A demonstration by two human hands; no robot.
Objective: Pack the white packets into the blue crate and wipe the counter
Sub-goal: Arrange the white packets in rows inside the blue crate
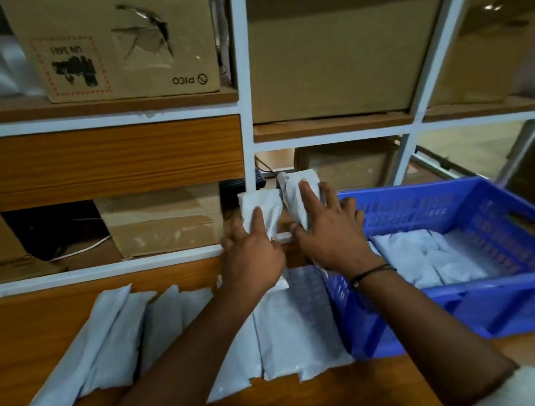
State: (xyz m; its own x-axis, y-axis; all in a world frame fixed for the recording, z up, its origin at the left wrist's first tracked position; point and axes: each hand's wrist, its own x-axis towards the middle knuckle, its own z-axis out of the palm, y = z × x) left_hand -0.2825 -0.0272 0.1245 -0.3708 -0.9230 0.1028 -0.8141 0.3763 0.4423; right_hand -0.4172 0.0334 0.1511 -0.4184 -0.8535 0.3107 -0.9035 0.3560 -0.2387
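The left hand (253, 261) holds one soft white plastic packet (261, 205) with its fingers round it. The right hand (332, 233) holds a second white packet (294, 189) the same way. Both are up in the air, just left of the blue plastic crate (490, 291). The bags look slippery, so one may slip out. More flat white packets (110, 340) lie on the brown wooden counter (20, 334), and an arm may knock them.

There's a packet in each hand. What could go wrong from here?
1. The left hand grips the left packet and the right hand the right packet, each with a finger laid straight; one might slip onto the packets on the counter.
2. The blue crate sits tight against those packets, so pulling them out could snag or shift it.
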